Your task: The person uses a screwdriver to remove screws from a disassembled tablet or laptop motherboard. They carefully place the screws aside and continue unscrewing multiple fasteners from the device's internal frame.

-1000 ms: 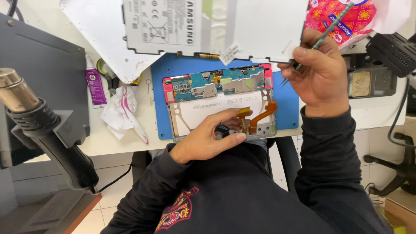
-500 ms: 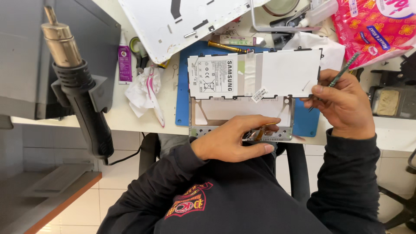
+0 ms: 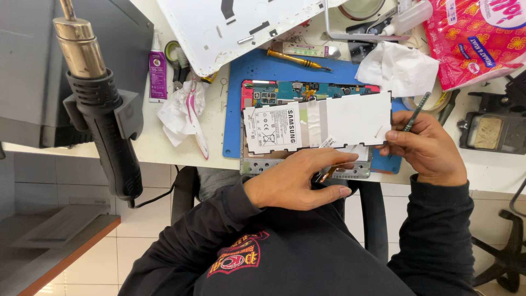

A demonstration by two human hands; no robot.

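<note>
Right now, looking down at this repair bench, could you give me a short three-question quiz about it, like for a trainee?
1. True or false: the right hand holds a thin green tool.
2. What does the white battery pack lie over? A) the opened tablet frame B) the crumpled tissue C) the heat gun
3. Which colour is the work mat?

Key: 1 true. 2 A. 3 blue; the left hand rests at the frame's near edge.

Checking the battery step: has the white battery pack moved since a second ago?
Yes. The white battery pack was up beyond the blue mat's far edge; it now lies over the opened tablet, steadied by the right hand.
</note>
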